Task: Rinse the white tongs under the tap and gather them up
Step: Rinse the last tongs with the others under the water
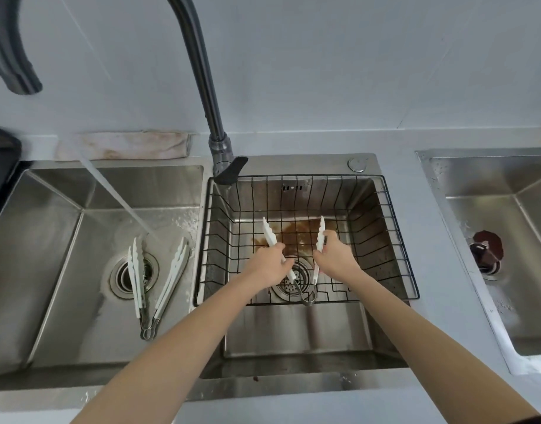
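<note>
One pair of white tongs (319, 237) is spread wide over the black wire basket (394, 240) in the middle sink. My left hand (270, 266) grips its left arm and my right hand (335, 255) grips its right arm; the metal hinge points toward me. Two more white tongs lie in the left sink (48, 224): one (136, 270) across the drain, the other (172, 270) to its right, their handle ends touching. Water streams from the tap spout (18, 68) at top left and lands between their tips.
The tap neck (208, 87) rises behind the sink divider, its base and lever next to the basket's back left corner. A stained cloth (125, 145) lies behind the left sink. A third sink (507, 240) at right holds a dark stopper (486, 249). Brown residue stains the middle sink's floor.
</note>
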`<state>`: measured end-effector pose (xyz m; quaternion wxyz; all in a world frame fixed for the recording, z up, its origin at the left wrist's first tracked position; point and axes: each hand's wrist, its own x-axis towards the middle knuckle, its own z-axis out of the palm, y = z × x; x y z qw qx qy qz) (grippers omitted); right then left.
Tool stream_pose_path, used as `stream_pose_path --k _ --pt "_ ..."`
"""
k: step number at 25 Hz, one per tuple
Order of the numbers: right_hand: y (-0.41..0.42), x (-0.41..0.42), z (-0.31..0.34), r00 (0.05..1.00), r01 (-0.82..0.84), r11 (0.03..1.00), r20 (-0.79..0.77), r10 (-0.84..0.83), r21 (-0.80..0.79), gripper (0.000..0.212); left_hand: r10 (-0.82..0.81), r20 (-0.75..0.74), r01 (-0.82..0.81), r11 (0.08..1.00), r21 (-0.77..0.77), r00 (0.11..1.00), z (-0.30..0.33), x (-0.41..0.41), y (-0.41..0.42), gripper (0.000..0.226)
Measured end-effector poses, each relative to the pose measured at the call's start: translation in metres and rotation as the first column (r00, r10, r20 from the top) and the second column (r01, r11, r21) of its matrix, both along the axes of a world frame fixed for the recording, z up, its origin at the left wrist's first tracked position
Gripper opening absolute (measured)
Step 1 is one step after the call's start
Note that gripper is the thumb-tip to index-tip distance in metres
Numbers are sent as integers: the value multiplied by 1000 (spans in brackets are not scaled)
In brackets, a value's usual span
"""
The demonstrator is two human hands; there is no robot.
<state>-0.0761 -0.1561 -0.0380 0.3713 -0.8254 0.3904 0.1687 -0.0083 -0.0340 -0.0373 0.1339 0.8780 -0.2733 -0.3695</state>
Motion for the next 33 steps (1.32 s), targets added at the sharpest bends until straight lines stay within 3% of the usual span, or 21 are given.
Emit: stream_pose_path --k 8,16,19,26,30,33 --pt "26 5 24 980 63 998 187 -65 21 60 143 63 -124 961 -249 988 27 0 25 53" --pt "100 23 63 902 27 992 425 -77 122 65 483 -42 -438 750 -496 875 51 12 100 67" --pt "136 32 69 891 -1 982 446 -86 191 71 548 -96 -519 704 -485 831 53 13 139 70" --pt "217 67 65 919 -30 966 387 -74 256 69 603 -119 -592 694 -409 789 47 35 224 72" --pt "247 97 50 904 137 847 285 -319 514 64 583 -152 -592 713 -375 798 44 56 260 72" --pt "258 122 40 802 265 608 180 -570 748 47 575 -181 -597 710 -374 798 41 71 281 73"
